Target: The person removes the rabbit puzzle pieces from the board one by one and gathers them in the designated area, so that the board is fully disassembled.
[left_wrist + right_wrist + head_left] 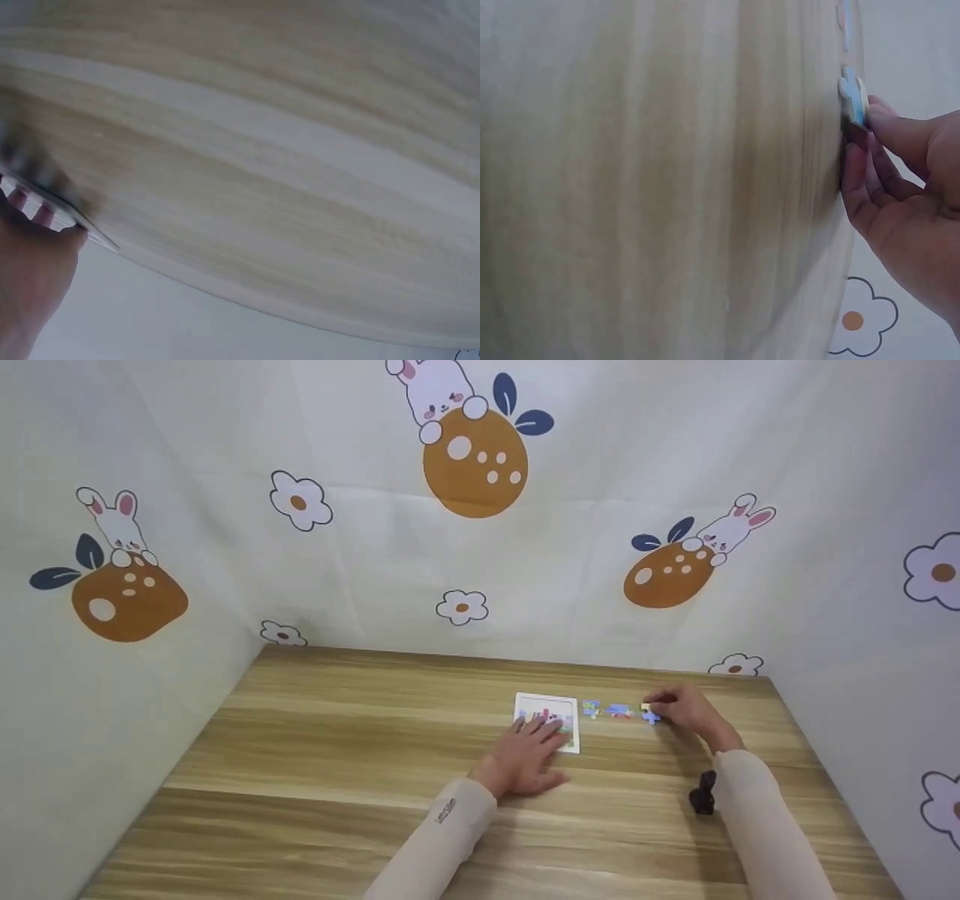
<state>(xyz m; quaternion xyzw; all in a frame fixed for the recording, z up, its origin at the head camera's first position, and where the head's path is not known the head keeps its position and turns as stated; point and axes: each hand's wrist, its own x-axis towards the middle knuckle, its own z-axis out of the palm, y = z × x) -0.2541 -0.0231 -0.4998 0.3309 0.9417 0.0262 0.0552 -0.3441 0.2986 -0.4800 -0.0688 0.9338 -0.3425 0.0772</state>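
Observation:
A white-bordered puzzle board (546, 700) with a coloured picture lies on the wooden table. My left hand (526, 756) rests on its lower part with fingers spread, hiding some of the picture. To the right of the board, two jigsaw pieces lie in a row: a blue-green piece (591, 709) and a blue piece with some red (620, 710). At the row's right end my right hand (686, 712) pinches a blue and yellow jigsaw piece (649, 714) between thumb and fingers. In the right wrist view that jigsaw piece (853, 97) is tilted up at one edge.
The wood-grain table (315, 780) ends at a pale curtain (360, 562) printed with rabbits, oranges and flowers, which also hangs at both sides. A small black device (703, 793) sits by the right sleeve cuff.

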